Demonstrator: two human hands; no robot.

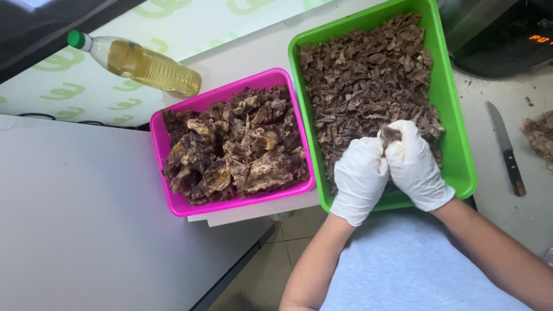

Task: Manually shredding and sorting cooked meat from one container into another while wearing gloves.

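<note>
My left hand [360,178] and my right hand [416,164] wear white gloves and press together over the near end of a green tray [455,144]. Between the fingers they pinch a small brown piece of dried meat [391,135]. The green tray is filled with small shredded brown pieces [366,75]. To its left sits a pink tray [173,201] heaped with large dark dried slabs [236,147].
A plastic bottle of yellow oil [141,64] with a green cap lies on its side behind the pink tray. A knife [507,150] lies on the counter to the right, near a small brown pile [540,135]. A dark appliance [507,34] stands at top right.
</note>
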